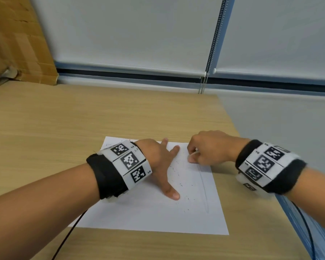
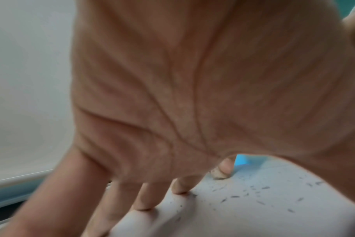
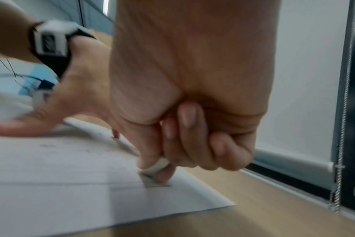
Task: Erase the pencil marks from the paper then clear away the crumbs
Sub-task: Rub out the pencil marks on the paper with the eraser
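Paper (image 1: 154, 211) lies flat on the wooden table (image 1: 45, 132), near its right edge, so I can lean on it as I rub. Dark crumbs (image 1: 178, 175) are scattered over its middle, and a faint pencil line (image 1: 204, 192) runs down its right side, so I judge the erasing unfinished and the sweeping yet to come. My left hand (image 1: 159, 164) is spread wide, fingers straight and apart, pressed on the sheet to stop it sliding or wrinkling under the strokes. My right hand (image 1: 206, 149) is curled tight, thumb and fingertips pinching the small white eraser (image 3: 157, 166) low against the sheet's far right part, for firm, short rubbing.
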Demonstrator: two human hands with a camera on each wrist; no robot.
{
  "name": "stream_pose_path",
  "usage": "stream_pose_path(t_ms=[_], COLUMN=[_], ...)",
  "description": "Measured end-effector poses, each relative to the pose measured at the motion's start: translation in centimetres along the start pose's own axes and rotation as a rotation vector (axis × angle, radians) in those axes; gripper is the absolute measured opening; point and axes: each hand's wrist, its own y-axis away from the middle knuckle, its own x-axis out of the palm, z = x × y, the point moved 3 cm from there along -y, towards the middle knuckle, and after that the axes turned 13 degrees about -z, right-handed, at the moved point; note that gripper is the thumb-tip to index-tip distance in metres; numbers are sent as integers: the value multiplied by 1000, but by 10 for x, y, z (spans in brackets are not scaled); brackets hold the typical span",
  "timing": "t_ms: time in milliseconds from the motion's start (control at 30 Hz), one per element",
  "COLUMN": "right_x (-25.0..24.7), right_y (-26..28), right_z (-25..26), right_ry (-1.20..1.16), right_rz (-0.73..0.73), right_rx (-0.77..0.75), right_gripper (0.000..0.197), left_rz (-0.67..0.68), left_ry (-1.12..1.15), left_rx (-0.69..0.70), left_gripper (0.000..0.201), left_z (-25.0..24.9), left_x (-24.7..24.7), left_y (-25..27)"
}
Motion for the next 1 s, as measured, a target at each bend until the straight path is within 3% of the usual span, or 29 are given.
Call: stream_pose_path(t_ms=[200,367,533,600,733,900,1000], right_x=[3,-1,7,2,-3,4,1], right_y=[29,1,32,28,15,52,43], right_z=[16,2,18,22,18,30,25], right_ry=[-57,-3,-101,-43,17,-46,-47], right_rz=[281,37,275,252,73,253,205], right_rx=[-89,-45,-115,-119,-60,-117,-102], right_gripper=[24,30,26,26,25,27,30], left_rz=[-10,4,8,8,10,22,17], left_ry=[4,15,1,-1,-5,5,7], left_rx=[6,9,2,4,7,1,6], left_gripper=[139,138,138,138,137,138,138], left_z=[0,1,-1,-1,0,-1,-1], left_x=[2,2,1,1,1,0,1], left_y=[-3,-3,-3,-3,-3,-3,-3])
